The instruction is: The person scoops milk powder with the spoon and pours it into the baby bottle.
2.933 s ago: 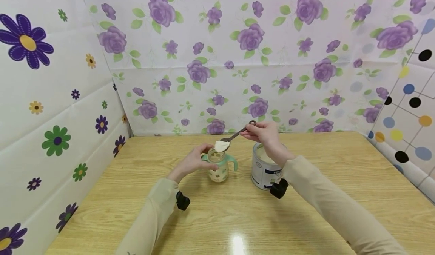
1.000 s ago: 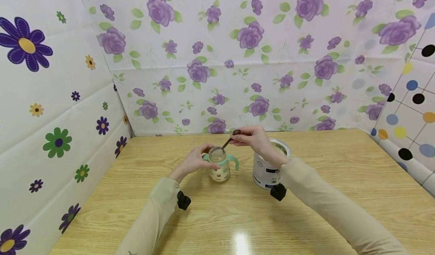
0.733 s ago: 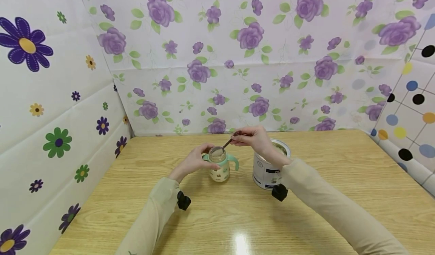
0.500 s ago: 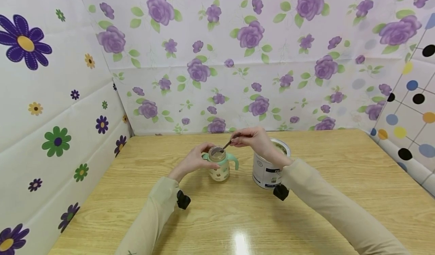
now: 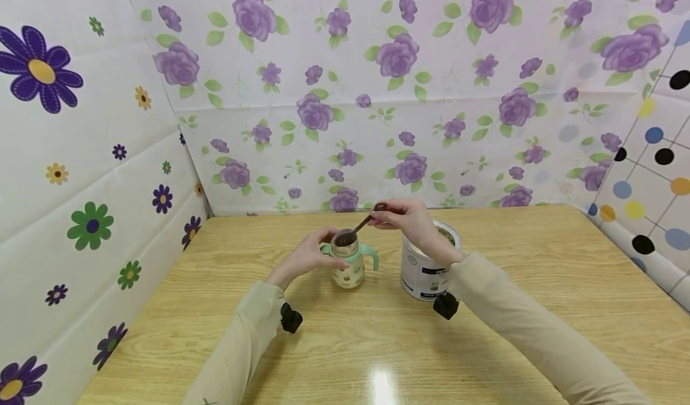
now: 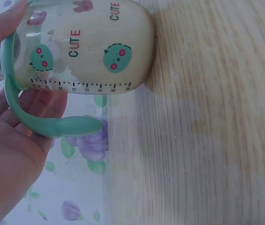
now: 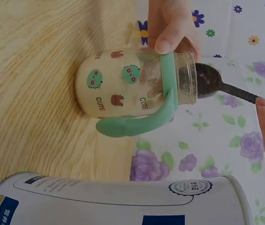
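A clear baby bottle (image 5: pixel 347 277) with a green handle ring stands upright on the table, without a lid. Pale contents fill its lower part in the right wrist view, and cartoon prints cover its wall. My left hand (image 5: pixel 311 255) grips the bottle around its neck and ring, thumb in front. With thumb and fingers my right hand (image 5: pixel 406 219) pinches the upper handle of a dark brown spoon (image 7: pixel 207 80). The spoon's bowl is tilted at the bottle's mouth, and no heap of powder shows on it. A green side handle (image 6: pixel 57 126) curves down beside my left palm.
A large white can (image 5: pixel 417 276), open at the top, stands to the right of the bottle, under my right forearm. The wooden table (image 5: pixel 334 351) meets a flower-patterned cloth wall (image 5: pixel 291 153) at the back. Patterned cloth also hangs at both sides.
The spoon held a heap of white powder over the bottle earlier. It tipped into the mouth, and its bowl now shows dark there. My left hand has kept its grip on the bottle.
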Demonstrator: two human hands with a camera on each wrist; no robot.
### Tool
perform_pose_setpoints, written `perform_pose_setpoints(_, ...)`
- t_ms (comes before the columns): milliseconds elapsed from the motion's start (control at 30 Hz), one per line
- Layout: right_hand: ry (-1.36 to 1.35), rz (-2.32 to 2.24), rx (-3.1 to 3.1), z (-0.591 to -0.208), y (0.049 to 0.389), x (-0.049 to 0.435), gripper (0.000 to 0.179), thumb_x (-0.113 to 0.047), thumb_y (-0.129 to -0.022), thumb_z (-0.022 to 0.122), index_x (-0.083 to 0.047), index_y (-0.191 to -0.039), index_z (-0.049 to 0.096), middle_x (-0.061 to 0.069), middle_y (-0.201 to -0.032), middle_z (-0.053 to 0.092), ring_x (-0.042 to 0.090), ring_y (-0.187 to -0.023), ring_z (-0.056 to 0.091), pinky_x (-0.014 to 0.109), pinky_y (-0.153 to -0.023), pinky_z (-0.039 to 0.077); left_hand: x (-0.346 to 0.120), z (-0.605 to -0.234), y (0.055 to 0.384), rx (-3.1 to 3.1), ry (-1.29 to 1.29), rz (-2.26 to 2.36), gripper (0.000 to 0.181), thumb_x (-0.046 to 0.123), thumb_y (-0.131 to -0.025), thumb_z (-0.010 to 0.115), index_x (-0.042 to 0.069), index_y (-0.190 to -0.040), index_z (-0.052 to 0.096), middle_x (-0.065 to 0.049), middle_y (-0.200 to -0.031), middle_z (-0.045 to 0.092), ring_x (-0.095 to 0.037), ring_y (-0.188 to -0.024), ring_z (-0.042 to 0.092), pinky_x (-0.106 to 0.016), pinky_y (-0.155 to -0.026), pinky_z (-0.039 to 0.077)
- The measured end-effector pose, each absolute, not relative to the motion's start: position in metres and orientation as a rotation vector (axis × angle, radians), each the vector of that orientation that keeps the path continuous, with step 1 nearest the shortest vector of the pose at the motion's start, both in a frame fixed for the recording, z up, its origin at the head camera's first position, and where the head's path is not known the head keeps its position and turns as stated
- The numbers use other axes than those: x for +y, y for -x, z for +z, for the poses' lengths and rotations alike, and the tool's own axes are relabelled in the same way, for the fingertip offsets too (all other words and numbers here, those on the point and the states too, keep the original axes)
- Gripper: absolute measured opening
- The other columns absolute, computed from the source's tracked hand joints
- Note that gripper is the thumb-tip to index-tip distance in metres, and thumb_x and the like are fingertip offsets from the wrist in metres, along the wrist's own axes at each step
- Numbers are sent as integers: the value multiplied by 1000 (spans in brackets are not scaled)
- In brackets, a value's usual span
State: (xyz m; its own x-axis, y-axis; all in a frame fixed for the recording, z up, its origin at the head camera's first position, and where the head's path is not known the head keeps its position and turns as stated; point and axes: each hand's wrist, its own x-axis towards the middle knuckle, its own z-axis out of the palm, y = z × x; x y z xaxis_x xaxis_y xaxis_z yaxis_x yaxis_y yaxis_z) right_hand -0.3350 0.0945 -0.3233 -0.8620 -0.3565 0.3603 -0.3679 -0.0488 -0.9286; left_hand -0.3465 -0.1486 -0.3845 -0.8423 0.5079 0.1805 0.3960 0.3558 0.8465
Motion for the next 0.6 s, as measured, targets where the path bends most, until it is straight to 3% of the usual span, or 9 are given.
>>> perform_pose_setpoints(233,-699,2277,-2043,-322,336,100,23,-1,-86,59,13,-104,60,24,-89,63,30,-82,63,40,-76,46,-149,-387,349,2490,-840,1516,54,20,-67,82,13,-113,55,-2,-106,56,-21,-103,48,-40,-85,38)
perform_pose_setpoints(500,-469,2496,-1916,-319,337,106,24,-5,-86,61,10,-105,60,18,-88,65,24,-83,64,35,-78,46,-146,-366,332,2437,-842,1507,55,13,-71,79,-3,-116,51,-17,-107,54,-32,-102,47,-43,-83,38)
perform_pose_setpoints(600,-374,2584,-1844,-317,337,110,22,-4,-86,62,7,-104,62,17,-86,65,23,-82,64,31,-77,47,-146,-363,329,2428,-846,1502,56,11,-71,78,-4,-118,50,-19,-108,54,-32,-101,47,-43,-82,39)
